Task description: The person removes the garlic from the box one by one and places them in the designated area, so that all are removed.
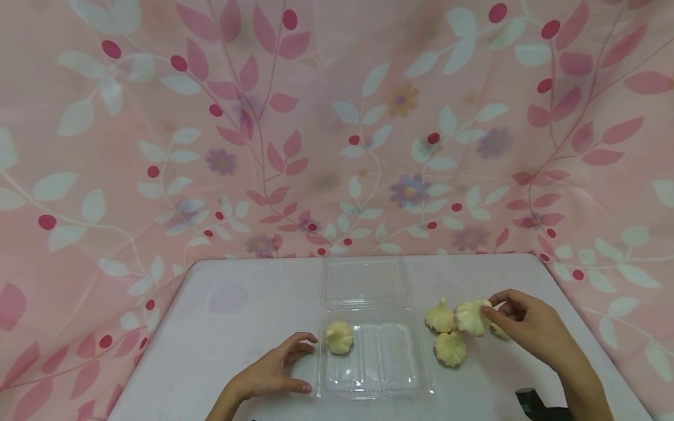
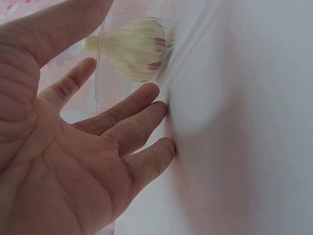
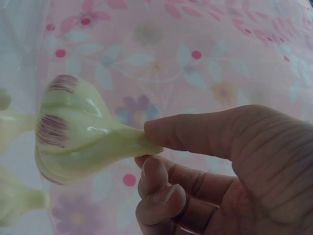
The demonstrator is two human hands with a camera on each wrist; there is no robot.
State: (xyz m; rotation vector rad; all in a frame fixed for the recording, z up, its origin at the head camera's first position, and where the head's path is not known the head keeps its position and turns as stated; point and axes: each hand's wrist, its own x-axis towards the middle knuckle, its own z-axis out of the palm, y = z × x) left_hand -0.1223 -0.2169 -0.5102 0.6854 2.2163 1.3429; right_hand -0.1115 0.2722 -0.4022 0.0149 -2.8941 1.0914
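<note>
In the right wrist view, my right hand (image 3: 195,166) pinches a garlic bulb (image 3: 78,129) by its stem between thumb and forefinger. The head view shows that right hand (image 1: 537,327) at the right, with the held bulb (image 1: 471,318) among several others. One garlic bulb (image 1: 339,338) sits at the left inside a clear plastic clamshell box (image 1: 389,380). My left hand (image 1: 276,368) is beside the box's left wall, fingers spread and holding nothing. Its relaxed fingers (image 2: 139,122) show in the left wrist view, near the box wall with the bulb (image 2: 139,51) behind it.
The box's lid (image 1: 365,282) lies folded open toward the back. Loose garlic bulbs (image 1: 450,349) rest on the white table (image 1: 226,327) right of the box. A dark object (image 1: 532,403) shows by the right forearm. Floral cloth (image 1: 326,117) hangs behind the table.
</note>
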